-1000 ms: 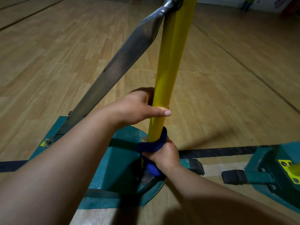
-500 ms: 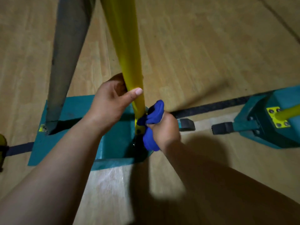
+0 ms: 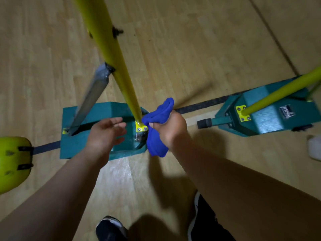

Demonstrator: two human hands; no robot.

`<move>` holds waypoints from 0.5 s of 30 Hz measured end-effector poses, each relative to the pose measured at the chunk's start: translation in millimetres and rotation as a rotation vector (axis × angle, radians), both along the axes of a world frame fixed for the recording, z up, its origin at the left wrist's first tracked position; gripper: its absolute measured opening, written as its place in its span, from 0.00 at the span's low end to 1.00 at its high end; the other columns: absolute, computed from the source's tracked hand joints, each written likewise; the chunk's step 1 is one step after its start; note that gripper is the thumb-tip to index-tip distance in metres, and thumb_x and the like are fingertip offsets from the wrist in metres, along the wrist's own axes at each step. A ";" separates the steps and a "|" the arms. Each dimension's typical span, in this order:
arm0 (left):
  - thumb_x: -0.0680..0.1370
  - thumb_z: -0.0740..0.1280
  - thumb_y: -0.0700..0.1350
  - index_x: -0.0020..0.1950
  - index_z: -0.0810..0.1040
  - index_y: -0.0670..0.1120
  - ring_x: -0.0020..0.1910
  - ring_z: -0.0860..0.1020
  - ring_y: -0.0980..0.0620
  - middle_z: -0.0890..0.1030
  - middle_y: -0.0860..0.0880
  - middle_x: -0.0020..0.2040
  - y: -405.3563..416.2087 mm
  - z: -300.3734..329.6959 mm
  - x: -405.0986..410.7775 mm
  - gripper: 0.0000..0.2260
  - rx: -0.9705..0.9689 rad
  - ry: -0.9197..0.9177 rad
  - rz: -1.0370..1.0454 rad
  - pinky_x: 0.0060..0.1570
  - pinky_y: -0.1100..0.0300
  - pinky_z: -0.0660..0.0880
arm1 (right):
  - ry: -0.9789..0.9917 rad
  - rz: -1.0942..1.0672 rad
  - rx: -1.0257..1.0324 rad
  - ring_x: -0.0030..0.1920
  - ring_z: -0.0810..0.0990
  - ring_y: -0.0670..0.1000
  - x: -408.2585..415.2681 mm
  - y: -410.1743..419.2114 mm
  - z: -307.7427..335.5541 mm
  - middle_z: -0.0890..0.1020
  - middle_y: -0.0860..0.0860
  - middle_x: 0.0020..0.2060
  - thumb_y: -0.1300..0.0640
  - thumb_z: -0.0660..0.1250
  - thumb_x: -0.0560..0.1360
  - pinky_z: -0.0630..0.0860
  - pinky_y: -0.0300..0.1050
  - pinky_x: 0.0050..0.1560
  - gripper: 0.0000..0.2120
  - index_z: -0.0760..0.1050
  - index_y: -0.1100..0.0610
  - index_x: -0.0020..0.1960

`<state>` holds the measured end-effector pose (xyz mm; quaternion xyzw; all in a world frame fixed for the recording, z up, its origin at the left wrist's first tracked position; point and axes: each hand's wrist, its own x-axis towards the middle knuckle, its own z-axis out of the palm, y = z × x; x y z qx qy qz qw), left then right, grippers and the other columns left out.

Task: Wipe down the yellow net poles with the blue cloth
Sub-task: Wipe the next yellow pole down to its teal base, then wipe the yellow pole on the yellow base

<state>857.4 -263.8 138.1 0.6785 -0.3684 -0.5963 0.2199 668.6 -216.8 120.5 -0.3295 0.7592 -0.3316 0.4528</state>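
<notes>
A yellow net pole [image 3: 111, 54] rises from a teal base [image 3: 102, 112] with a grey metal brace [image 3: 92, 94] slanting to its left. My right hand [image 3: 171, 127] grips the bunched blue cloth [image 3: 159, 126] just right of the pole's foot, with the cloth touching the pole near its yellow flange. My left hand [image 3: 106, 133] hovers over the base left of the pole, fingers spread and holding nothing. A second yellow pole [image 3: 278, 94] stands on another teal base [image 3: 271, 115] to the right.
A black line [image 3: 199, 106] runs across the wooden floor between the bases. A yellow-green rounded object [image 3: 12, 162] sits at the left edge, a white object [image 3: 314, 146] at the right edge. My dark shoes [image 3: 111, 228] show at the bottom.
My left hand has let go of the pole and opened over the base. My right hand has pulled the cloth off the pole to its right side. The view has tilted downward.
</notes>
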 end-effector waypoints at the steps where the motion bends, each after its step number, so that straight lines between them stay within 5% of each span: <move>1: 0.79 0.68 0.33 0.63 0.80 0.42 0.55 0.82 0.45 0.84 0.44 0.56 3.8 17.9 3.2 0.13 0.001 -0.001 -0.001 0.51 0.55 0.79 | -0.002 -0.006 0.006 0.49 0.84 0.45 1.3 3.1 22.5 0.85 0.49 0.43 0.62 0.74 0.76 0.77 0.36 0.56 0.12 0.80 0.62 0.58; 3: 0.78 0.69 0.33 0.60 0.81 0.43 0.56 0.83 0.45 0.85 0.44 0.55 7.4 57.7 9.1 0.12 -0.004 -0.005 -0.026 0.50 0.56 0.78 | 0.003 -0.021 0.036 0.57 0.83 0.54 3.7 7.6 61.8 0.85 0.55 0.53 0.58 0.75 0.76 0.77 0.49 0.62 0.15 0.79 0.60 0.61; 4: 0.77 0.69 0.32 0.59 0.82 0.43 0.55 0.83 0.45 0.85 0.44 0.55 6.3 83.6 11.7 0.12 -0.017 -0.001 -0.042 0.49 0.56 0.78 | 0.002 -0.031 0.017 0.56 0.83 0.54 5.2 9.4 84.0 0.86 0.54 0.52 0.58 0.75 0.76 0.77 0.48 0.60 0.13 0.80 0.60 0.59; 7: 0.77 0.70 0.33 0.58 0.82 0.43 0.49 0.83 0.47 0.85 0.43 0.51 2.0 150.3 21.3 0.11 -0.068 0.009 -0.069 0.50 0.55 0.78 | 0.027 -0.053 -0.033 0.46 0.81 0.43 12.3 16.2 146.6 0.82 0.40 0.39 0.61 0.76 0.75 0.71 0.24 0.45 0.05 0.82 0.55 0.49; 9: 0.78 0.70 0.33 0.56 0.82 0.42 0.44 0.83 0.48 0.84 0.43 0.48 -1.4 200.4 31.1 0.09 -0.096 0.035 -0.070 0.48 0.56 0.78 | 0.043 -0.043 -0.075 0.45 0.80 0.42 17.9 16.5 197.1 0.80 0.38 0.39 0.60 0.77 0.74 0.67 0.21 0.41 0.06 0.83 0.55 0.50; 15: 0.80 0.67 0.33 0.57 0.82 0.41 0.44 0.82 0.46 0.85 0.43 0.49 -16.7 359.7 79.4 0.08 -0.225 0.023 -0.193 0.47 0.55 0.76 | 0.107 -0.049 -0.201 0.53 0.83 0.49 43.5 6.3 362.3 0.85 0.48 0.49 0.56 0.80 0.72 0.73 0.37 0.46 0.14 0.81 0.56 0.54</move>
